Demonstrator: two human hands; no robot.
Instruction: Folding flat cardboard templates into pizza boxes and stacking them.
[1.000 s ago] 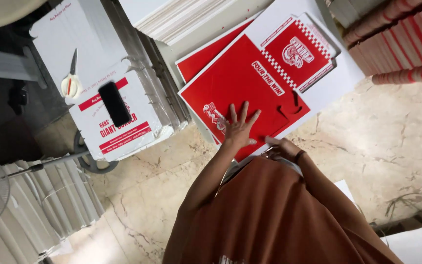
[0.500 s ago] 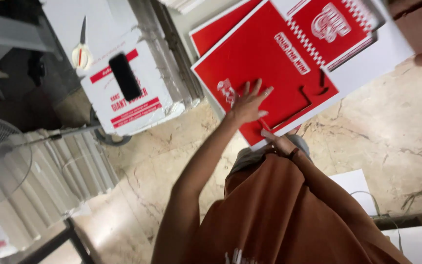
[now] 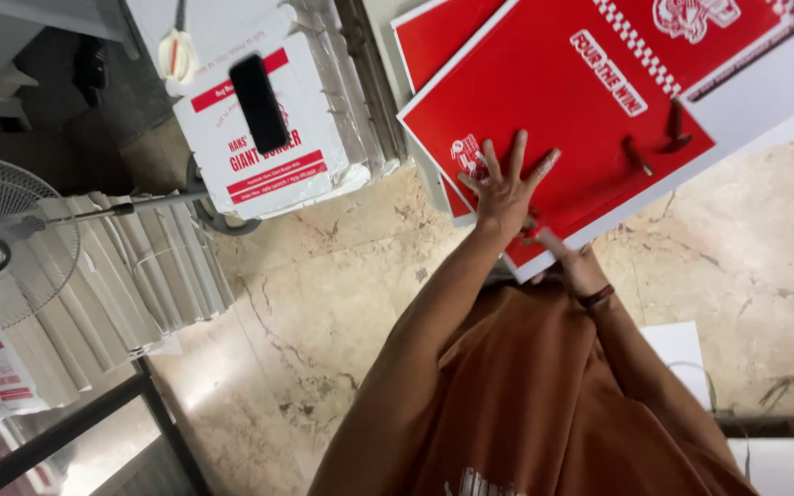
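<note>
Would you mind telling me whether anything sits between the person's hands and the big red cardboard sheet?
Nothing visible does. The left hand lies flat, fingers spread, directly on the red cardboard sheet. The right hand touches the sheet's near edge. The dark phone rests apart, on the white box stack.

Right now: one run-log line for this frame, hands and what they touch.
left hand: flat, fingers spread on red flat box sheet | right hand: at sheet's near edge, grip unclear | sheet: on stack on marble floor
</note>
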